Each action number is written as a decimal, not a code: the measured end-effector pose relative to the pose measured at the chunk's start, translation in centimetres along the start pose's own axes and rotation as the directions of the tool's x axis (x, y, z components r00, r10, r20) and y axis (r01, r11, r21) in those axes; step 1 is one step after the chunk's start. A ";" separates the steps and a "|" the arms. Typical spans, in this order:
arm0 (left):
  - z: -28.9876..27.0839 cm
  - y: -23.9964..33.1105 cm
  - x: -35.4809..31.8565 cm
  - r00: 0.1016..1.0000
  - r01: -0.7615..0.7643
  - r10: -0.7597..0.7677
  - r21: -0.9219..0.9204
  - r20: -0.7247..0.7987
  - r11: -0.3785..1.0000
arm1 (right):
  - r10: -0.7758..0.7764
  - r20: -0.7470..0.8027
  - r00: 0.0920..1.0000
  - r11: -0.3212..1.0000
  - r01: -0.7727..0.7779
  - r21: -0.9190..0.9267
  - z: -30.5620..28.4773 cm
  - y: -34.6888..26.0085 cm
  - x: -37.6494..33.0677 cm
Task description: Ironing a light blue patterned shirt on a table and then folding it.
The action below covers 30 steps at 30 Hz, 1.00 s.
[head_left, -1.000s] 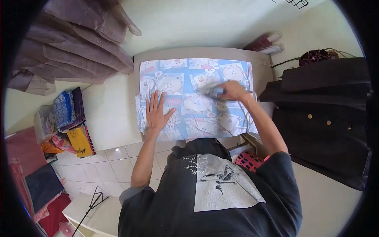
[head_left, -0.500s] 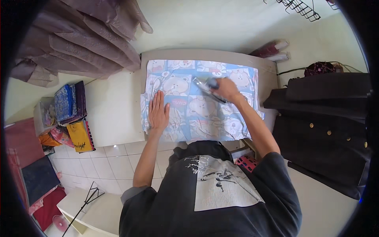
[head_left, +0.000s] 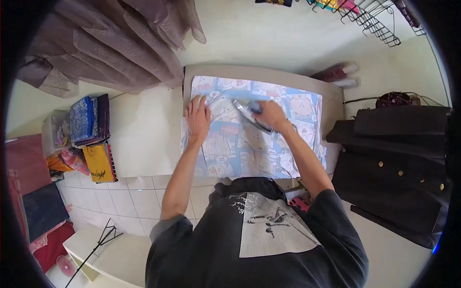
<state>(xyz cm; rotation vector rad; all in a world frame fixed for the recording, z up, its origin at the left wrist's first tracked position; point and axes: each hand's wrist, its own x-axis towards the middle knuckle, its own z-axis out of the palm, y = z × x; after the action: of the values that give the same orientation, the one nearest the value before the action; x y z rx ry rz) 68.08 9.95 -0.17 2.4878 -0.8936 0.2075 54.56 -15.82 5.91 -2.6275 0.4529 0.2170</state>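
A light blue and white cloth [head_left: 302, 106] printed with cartoon bears lies spread over a padded beige board. On it rests a clothes iron [head_left: 246, 113], its narrow tip turned toward the far left. The fingers of my right hand [head_left: 271, 116] are wrapped round the iron's dark handle, and that hand hides part of it. Flat on the cloth's left side lies my left hand [head_left: 198, 120], fingers stretched toward the far edge. A gap of cloth separates this hand from the iron. Some creases show in the cloth's near part.
Dark garments with gold buttons [head_left: 400, 173] lie at the right, beside the board [head_left: 259, 70]. Folded blue cloths [head_left: 82, 120] and a yellow one [head_left: 99, 163] sit at the left. A brown curtain [head_left: 129, 45] hangs at far left; a black wire rack [head_left: 370, 21] is at far right.
My left hand has slid farther up the cloth's left side. The iron, in my right hand, has moved a little left over the cloth. The whole view has shifted slightly.
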 end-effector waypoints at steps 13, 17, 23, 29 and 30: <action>3.3 -5.7 11.3 0.958 0.007 -0.039 -0.112 -0.284 0.994 | 0.078 -0.032 0.996 0.996 -0.077 0.044 0.4 -3.2 2.3; 3.8 -7.4 12.4 0.935 0.341 -0.354 -0.374 0.036 0.863 | 0.355 -0.148 0.923 0.928 -0.328 0.176 0.2 -4.9 4.1; 4.3 -8.1 12.3 0.922 0.368 -0.384 -0.410 0.046 0.835 | 0.083 -0.043 0.996 0.994 -0.080 0.076 0.6 -5.1 5.5; 2.8 -8.7 11.9 0.923 0.339 -0.382 -0.539 0.034 0.771 | -0.052 0.042 0.998 0.998 0.053 -0.026 1.6 -7.0 6.8; 2.4 -8.1 11.9 0.918 0.335 -0.397 -0.575 0.019 0.747 | 0.035 0.022 0.999 0.999 -0.035 0.010 1.4 -7.2 6.9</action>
<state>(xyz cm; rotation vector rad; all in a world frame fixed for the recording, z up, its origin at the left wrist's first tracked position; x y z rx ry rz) 82.32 7.55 -1.88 2.0001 -0.3259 -0.0623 63.44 -11.07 6.08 -2.6056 0.4917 0.2540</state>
